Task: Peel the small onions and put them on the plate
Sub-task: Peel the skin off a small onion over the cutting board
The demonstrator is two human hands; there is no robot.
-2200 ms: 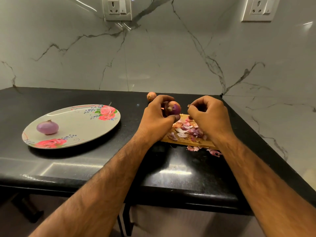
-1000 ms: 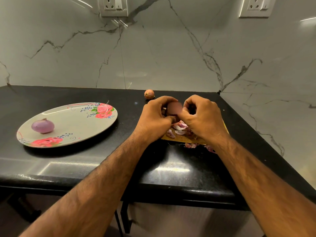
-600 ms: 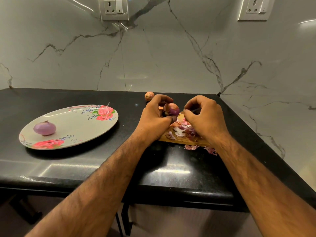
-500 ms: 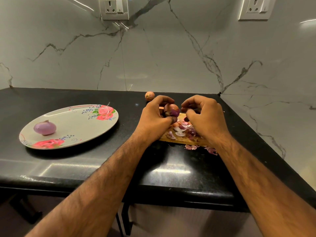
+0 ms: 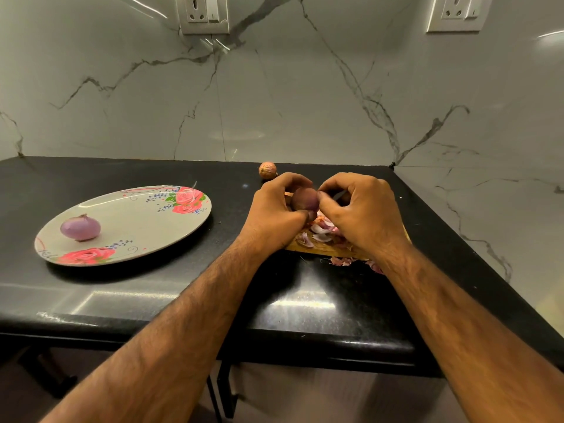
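right now, over the cutting board (image 5: 308, 250) by the right edge of the worktop (image 5: 137, 297): both hands raised, close together. left hand (image 5: 276, 210) curled round the held onion (image 5: 305, 199), thumb underneath, fingers arched over its top and far side. right hand (image 5: 363, 215) clenched too, thumb and forefinger tips pinching at that onion's right side; a thin grey sliver among those fingers, too small to name. held onion up off the board, brownish-purple and blurred, amount of skin left hard to tell.

on the board, under the hands, a heap of pale and purple peels (image 5: 323, 229). a few more scraps (image 5: 343, 261) just off the board's near edge, on the bare black worktop. board mostly hidden, only its near strip showing.

further back, just behind the left knuckles and near the worktop's back edge, an unpeeled onion (image 5: 267, 170), tan-skinned, alone.

toward the worktop's left side, well apart from the hands, an oval plate (image 5: 146, 215) with pink roses printed at its near and far rims. on its left part, a peeled onion (image 5: 80, 227), glossy purple, little tip upward.

behind, a white marble wall (image 5: 290, 96) with grey veins; high up, a left socket (image 5: 204, 13) and a right socket (image 5: 456, 12).
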